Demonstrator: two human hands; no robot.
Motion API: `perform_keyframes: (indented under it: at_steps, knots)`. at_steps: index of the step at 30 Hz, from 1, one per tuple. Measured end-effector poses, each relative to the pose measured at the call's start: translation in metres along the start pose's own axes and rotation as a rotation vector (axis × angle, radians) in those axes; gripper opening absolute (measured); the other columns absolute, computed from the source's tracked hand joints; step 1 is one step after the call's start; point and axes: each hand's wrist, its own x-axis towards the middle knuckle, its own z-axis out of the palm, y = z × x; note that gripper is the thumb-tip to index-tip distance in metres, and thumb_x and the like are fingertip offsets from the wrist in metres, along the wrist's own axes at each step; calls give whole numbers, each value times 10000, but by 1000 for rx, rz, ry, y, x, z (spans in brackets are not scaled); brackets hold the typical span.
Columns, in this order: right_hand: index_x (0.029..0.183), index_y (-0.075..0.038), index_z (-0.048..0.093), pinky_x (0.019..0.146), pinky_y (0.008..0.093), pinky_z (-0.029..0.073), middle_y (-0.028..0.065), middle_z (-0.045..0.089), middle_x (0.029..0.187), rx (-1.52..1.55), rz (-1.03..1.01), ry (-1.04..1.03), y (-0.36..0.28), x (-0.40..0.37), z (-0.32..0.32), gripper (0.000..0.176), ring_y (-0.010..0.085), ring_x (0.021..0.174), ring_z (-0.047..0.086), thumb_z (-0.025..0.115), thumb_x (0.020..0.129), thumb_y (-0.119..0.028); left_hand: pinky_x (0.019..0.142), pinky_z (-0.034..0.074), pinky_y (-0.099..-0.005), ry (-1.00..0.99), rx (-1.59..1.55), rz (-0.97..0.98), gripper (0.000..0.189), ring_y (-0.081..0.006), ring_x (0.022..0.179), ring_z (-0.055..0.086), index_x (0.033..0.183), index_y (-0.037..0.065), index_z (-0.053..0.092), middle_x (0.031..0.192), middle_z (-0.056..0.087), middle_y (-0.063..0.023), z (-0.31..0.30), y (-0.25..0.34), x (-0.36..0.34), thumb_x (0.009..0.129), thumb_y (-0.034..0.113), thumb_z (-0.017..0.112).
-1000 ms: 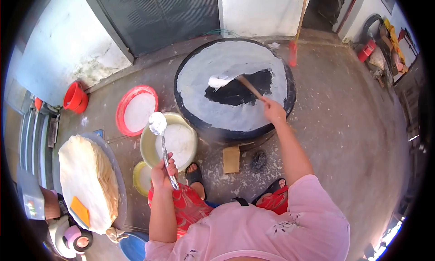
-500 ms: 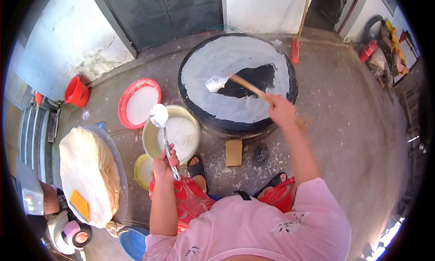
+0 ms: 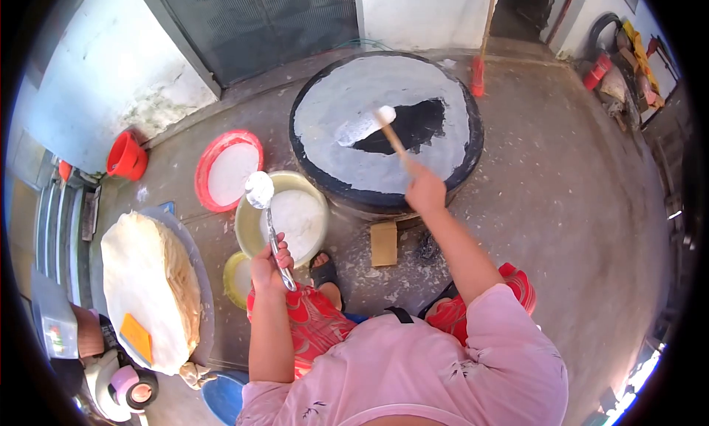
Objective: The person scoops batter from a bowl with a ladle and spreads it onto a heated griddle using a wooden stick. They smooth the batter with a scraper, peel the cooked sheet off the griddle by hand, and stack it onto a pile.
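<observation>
My right hand point(image 3: 426, 192) is closed round the handle of a wooden batter spreader point(image 3: 395, 141), its far end blurred and resting over the big round black griddle point(image 3: 478, 134). Pale batter point(image 3: 384, 75) coats most of the griddle, leaving a dark bare patch right of the middle. A white heap of batter point(image 3: 365, 127) lies by the spreader's end. In my left hand point(image 3: 271, 267), fingers wrapped round its handle, a metal ladle point(image 3: 259, 191) smeared with white points up over a cream basin point(image 3: 319, 237) of white batter.
A red basin point(image 3: 198, 176) with white contents and a small yellow bowl point(image 3: 232, 289) stand near the cream one. On the left, a stack of thin flatbreads point(image 3: 144, 278) carries an orange scraper point(image 3: 136, 337). A cardboard piece point(image 3: 383, 243) lies before the griddle; a red bucket point(image 3: 127, 156) stands by the wall.
My right hand has moved left and slightly up across the griddle with the spreader, whose handle now stands steeper. The batter heap stretches farther right. My left hand keeps the ladle nearly in place.
</observation>
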Motion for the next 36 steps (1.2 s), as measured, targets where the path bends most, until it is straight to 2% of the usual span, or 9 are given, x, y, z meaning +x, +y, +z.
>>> perform_keyframes:
  at_steps: [2,4,7,12,16,24,28,34,36]
  knots:
    - [1098,-120,517,612,394,474,100,560,816,150,-380,10,-11,-28,0,414,294,727,570,546,686,-90,434,340,-214,-4,1,0,292,-103,538,390,1064,-58,425,772,450,-79,2,-1,1,908,162,312]
    - [1101,-114,509,645,400,472,99,561,838,37,-407,-97,-4,-29,-4,413,300,762,568,539,690,-81,431,339,-214,-2,3,4,293,-103,536,389,1065,-56,425,771,450,-79,4,-1,-1,909,163,309]
    - [1089,-109,513,665,416,470,111,559,838,-151,-144,-103,28,3,-5,397,312,764,566,539,693,-84,424,336,-213,0,2,-12,295,-102,531,386,1067,-56,424,772,450,-80,6,-3,-4,911,164,304]
    - [1084,-121,514,685,436,471,123,556,875,92,168,-127,21,6,-17,381,308,781,572,517,704,-95,394,340,-190,58,30,15,275,-87,508,400,1066,-53,433,750,464,-65,9,-5,-1,912,155,340]
    - [1068,-118,515,671,431,475,119,553,892,-81,-135,-86,36,-6,-9,376,302,782,575,524,694,-84,418,336,-210,0,-9,-1,281,-103,524,389,1063,-55,426,769,454,-86,9,-6,-1,903,155,330]
    - [1098,-87,490,671,412,476,131,539,911,65,308,-36,37,2,-20,381,317,780,580,499,719,-49,409,334,-206,31,14,-19,276,-102,519,385,1060,-52,431,762,451,-82,8,-6,3,905,156,336]
    - [1105,-88,480,655,399,484,123,529,920,-198,43,-83,53,-1,-10,366,302,752,580,473,740,-70,406,334,-201,48,15,5,278,-99,514,385,1062,-49,431,752,452,-74,15,-10,0,907,163,339]
    - [1106,-91,469,689,395,481,108,528,964,-166,241,-60,84,13,-41,352,310,809,578,488,754,-106,380,329,-195,73,29,-8,262,-84,496,396,1057,-53,436,742,468,-65,13,-9,3,903,137,342]
    - [1118,-78,476,734,406,468,134,554,1010,36,463,-89,83,4,-37,328,325,864,576,457,795,-131,381,329,-195,66,24,-3,266,-84,497,394,1057,-54,437,743,467,-66,13,-9,3,905,143,343]
